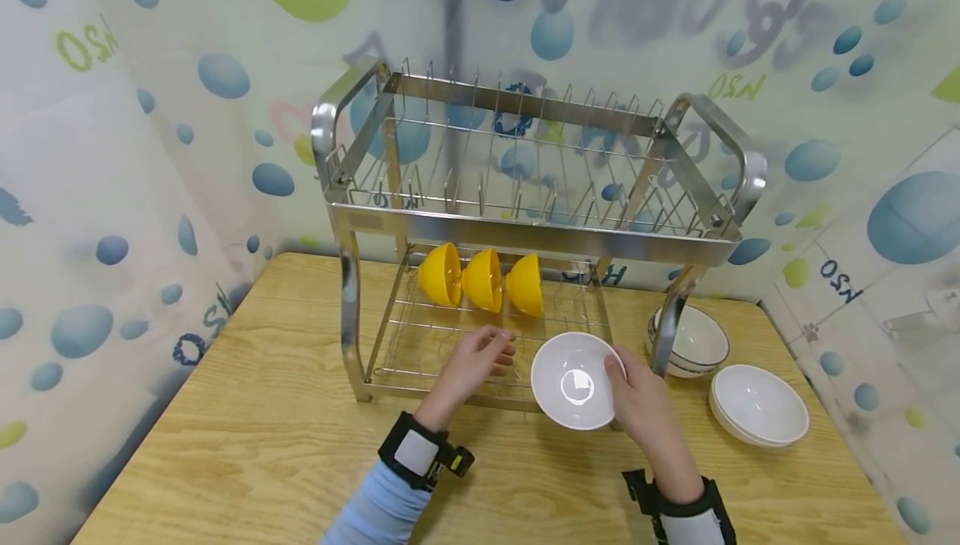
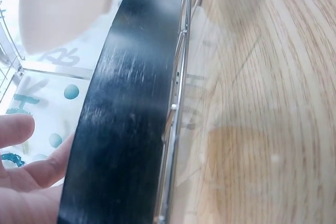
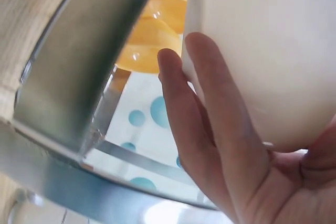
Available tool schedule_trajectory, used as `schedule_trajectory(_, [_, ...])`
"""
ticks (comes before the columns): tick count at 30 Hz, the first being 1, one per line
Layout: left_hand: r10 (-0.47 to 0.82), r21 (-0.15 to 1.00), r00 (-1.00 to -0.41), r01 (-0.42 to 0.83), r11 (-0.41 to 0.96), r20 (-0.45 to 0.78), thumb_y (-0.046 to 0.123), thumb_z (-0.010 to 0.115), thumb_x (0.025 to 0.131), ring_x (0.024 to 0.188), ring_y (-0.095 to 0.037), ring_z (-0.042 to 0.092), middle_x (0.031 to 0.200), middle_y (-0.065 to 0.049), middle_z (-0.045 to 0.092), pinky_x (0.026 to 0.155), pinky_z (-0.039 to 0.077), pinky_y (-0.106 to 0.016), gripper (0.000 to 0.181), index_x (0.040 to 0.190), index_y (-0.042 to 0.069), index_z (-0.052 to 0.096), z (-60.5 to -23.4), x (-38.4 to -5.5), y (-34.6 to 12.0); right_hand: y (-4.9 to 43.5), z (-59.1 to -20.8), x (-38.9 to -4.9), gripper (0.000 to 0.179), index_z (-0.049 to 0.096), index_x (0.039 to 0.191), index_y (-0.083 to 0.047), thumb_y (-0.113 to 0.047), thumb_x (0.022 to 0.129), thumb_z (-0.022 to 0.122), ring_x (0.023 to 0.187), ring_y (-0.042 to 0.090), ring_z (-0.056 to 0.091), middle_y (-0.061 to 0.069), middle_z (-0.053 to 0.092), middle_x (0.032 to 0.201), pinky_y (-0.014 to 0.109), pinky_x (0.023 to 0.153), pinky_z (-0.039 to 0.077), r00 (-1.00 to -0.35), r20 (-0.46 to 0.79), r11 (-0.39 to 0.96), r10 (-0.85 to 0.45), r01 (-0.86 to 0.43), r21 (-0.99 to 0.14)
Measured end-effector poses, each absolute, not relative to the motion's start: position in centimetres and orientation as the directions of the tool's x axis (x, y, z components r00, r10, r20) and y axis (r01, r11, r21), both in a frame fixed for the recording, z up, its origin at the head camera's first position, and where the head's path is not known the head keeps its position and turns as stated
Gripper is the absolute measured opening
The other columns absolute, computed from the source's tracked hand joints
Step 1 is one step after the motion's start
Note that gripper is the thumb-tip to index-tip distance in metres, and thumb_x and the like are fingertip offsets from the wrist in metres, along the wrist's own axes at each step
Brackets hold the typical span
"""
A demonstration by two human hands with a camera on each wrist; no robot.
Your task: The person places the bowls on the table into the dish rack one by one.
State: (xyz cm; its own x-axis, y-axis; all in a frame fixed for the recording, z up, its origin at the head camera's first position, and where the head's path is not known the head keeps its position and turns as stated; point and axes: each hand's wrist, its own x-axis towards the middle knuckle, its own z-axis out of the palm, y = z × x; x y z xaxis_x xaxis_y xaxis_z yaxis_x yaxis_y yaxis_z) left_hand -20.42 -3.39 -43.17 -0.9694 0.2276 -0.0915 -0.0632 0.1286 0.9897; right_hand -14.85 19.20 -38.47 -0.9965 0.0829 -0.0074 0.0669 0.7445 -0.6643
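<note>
My right hand (image 1: 643, 399) holds a white bowl (image 1: 573, 378) by its right rim, thumb at the inside edge. In the right wrist view its fingers (image 3: 226, 103) spread along the bowl's outer side. The bowl's hollow faces up toward the head camera, in front of the rack's lower shelf. Just left of it, my left hand (image 1: 480, 355) hovers over the shelf's front with loosely bent fingers and nothing in them. Three yellow bowls (image 1: 482, 280) stand tipped on their sides in a row at the back of the lower shelf of the metal dish rack (image 1: 536, 231).
Right of the rack, a stack of white bowls (image 1: 761, 403) and patterned-rim bowls (image 1: 693, 338) sit on the wooden table (image 1: 225, 412). The rack's upper tier (image 1: 480, 145) overhangs the lower shelf, and its front right leg (image 1: 671, 320) stands near my right hand. A patterned curtain (image 1: 180, 195) hangs behind.
</note>
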Motion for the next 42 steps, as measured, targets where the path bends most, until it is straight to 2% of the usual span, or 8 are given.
schedule_trajectory(7, [0.221,0.992,-0.972,-0.056,0.114,-0.081,0.033,0.045,0.1,0.093,-0.029,0.066,0.107,-0.021,0.065,0.079,0.057,-0.039,0.041,0.118,-0.001,0.059,-44.3,-20.8,-2.8,18.1,-39.1,-15.4,0.037,0.052,0.131,-0.001,-0.019,0.102,0.038,0.092,0.029,0.065,0.025,0.062,0.117,0.037,0.069,0.052,-0.997,-0.038,0.72,0.066,0.074,-0.691])
schedule_trajectory(15, [0.221,0.986,-0.972,-0.04,0.16,-0.075,0.036,0.045,0.1,0.092,-0.022,0.065,0.107,-0.015,0.065,0.079,0.056,-0.04,0.044,0.121,0.0,0.059,-43.9,-20.7,-2.4,17.0,-39.5,-15.9,0.038,0.052,0.131,-0.001,-0.02,0.102,0.039,0.098,0.032,0.064,0.024,0.062,0.119,0.041,0.074,0.053,-0.998,-0.026,0.718,0.057,0.06,-0.694])
schedule_trajectory(19, [0.221,0.985,-0.972,-0.04,0.167,-0.077,0.04,0.044,0.099,0.094,-0.021,0.063,0.108,-0.013,0.065,0.078,0.056,-0.037,0.045,0.12,0.003,0.06,-43.9,-20.7,-2.5,16.7,-39.7,-16.2,0.038,0.051,0.132,-0.001,-0.021,0.102,0.039,0.105,0.034,0.062,0.024,0.06,0.123,0.043,0.079,0.053,-0.999,-0.018,0.719,0.05,0.049,-0.694])
schedule_trajectory(28, [0.215,0.981,-0.974,-0.036,0.191,-0.078,0.041,0.044,0.099,0.087,-0.018,0.061,0.104,-0.01,0.066,0.076,0.054,-0.033,0.045,0.119,0.005,0.061,-43.8,-20.8,-2.8,16.1,-39.7,-16.6,0.037,0.053,0.129,0.0,-0.021,0.101,0.039,0.096,0.031,0.064,0.024,0.063,0.116,0.037,0.069,0.054,-0.999,-0.004,0.719,0.04,0.032,-0.695])
schedule_trajectory(35, [0.211,0.974,-0.974,-0.037,0.225,-0.086,0.048,0.043,0.098,0.09,-0.019,0.06,0.105,-0.009,0.066,0.079,0.052,-0.034,0.049,0.12,0.01,0.062,-43.5,-20.6,-2.9,15.7,-39.8,-16.6,0.037,0.054,0.128,0.002,-0.019,0.101,0.04,0.1,0.035,0.063,0.025,0.062,0.118,0.043,0.076,0.054,-0.999,0.024,0.714,0.029,0.004,-0.7])
schedule_trajectory(42, [0.233,0.98,-0.966,-0.063,0.19,-0.108,0.044,0.042,0.099,0.089,-0.018,0.06,0.108,-0.01,0.066,0.078,0.052,-0.032,0.047,0.124,0.008,0.06,-43.6,-20.7,-2.9,15.1,-39.6,-16.7,0.038,0.053,0.129,0.002,-0.02,0.102,0.039,0.098,0.032,0.064,0.024,0.062,0.118,0.04,0.074,0.054,-1.0,0.013,0.7,0.028,0.011,-0.714])
